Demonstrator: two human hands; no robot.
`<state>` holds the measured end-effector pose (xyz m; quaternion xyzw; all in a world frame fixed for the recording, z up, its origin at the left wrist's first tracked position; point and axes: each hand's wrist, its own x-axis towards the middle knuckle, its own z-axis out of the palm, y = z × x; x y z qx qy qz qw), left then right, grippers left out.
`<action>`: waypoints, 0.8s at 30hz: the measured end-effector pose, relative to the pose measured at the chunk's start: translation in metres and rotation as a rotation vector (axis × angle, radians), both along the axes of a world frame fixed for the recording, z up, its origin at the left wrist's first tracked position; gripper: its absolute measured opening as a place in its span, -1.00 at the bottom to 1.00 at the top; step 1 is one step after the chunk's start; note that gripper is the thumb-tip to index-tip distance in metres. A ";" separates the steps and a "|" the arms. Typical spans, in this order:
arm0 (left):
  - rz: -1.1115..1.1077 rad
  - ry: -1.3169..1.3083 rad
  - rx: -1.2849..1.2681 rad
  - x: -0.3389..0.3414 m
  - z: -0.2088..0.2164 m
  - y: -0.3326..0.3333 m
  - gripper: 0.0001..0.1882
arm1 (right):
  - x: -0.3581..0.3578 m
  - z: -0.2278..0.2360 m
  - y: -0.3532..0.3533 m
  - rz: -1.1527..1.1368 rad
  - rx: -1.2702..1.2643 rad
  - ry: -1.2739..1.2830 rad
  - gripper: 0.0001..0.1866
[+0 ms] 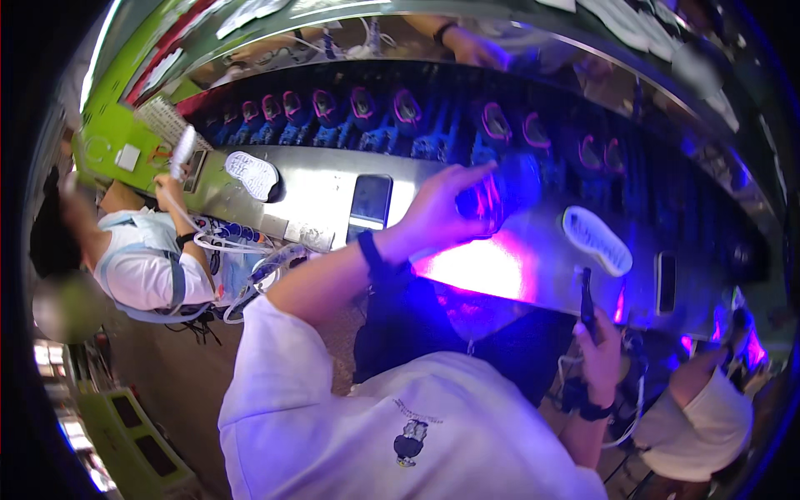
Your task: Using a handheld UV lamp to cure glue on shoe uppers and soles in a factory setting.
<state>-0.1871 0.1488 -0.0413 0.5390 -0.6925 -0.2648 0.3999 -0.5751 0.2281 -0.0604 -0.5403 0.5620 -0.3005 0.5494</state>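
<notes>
My left hand (442, 208) grips a dark shoe upper (479, 204) above the bench; blue and pink light falls on it and blurs its outline. My left fingers partly wrap around the near side. In my right hand (600, 358), at the bench's front edge, is a slim black-handled brush (587, 304), its tip pointing up and away from me. Just beyond the brush, a white shoe sole (597, 241) lies on the metal bench (317, 179), apart from both hands.
Behind the bench runs a dark rack with several shoes (407, 108) showing pink-rimmed openings. Another white sole (252, 175) and a phone (370, 204) lie to the left; a dark phone-like slab (666, 282) lies right. Co-workers sit left (150, 258) and right (700, 421).
</notes>
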 end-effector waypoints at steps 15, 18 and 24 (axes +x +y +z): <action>0.572 -0.846 0.312 0.082 -0.091 -0.242 -0.54 | -0.013 -0.025 -0.002 -0.209 0.140 -0.041 -0.43; 0.572 -0.876 -0.010 0.059 -0.080 -0.246 -0.52 | -0.017 -0.032 -0.005 -0.234 0.158 -0.054 -0.45; 0.211 -0.875 -0.146 -0.064 -0.078 -0.231 0.07 | -0.008 -0.038 -0.007 -0.221 0.140 -0.024 -0.47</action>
